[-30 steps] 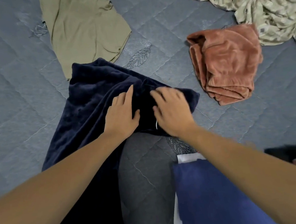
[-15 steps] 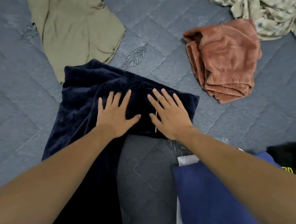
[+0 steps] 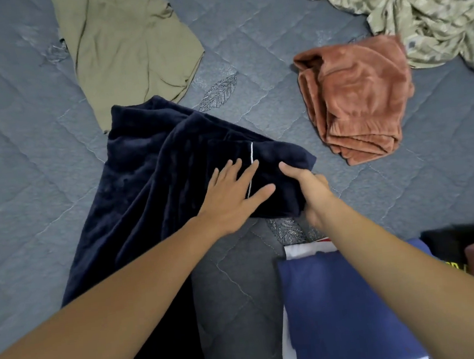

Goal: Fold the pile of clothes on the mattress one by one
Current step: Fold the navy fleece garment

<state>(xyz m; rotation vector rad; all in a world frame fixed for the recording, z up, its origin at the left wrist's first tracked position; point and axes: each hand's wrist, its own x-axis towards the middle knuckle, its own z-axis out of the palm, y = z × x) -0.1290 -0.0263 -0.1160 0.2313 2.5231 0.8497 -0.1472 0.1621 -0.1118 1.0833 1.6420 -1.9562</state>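
Navy velvet garment (image 3: 149,187) lies mid-mattress, near end already doubled over. Your left hand (image 3: 233,200) rests flat on it, fingers straight and spread. Your right hand (image 3: 307,185) pinches folded right edge, thumb on top. Risk, as judged — plush pile slides; pull with right while left lifts and layers skew. Olive shirt (image 3: 127,45) touches far corner — may drag along. Rust towel (image 3: 358,98), patterned sheet (image 3: 415,3) well apart on grey mattress (image 3: 23,142).

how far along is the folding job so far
Done: folded blue garment stacked nearest. In hand: navy fleece garment; left hand flat on it, right hand gripping its edge. Left: olive garment, rust fleece, patterned cloth.
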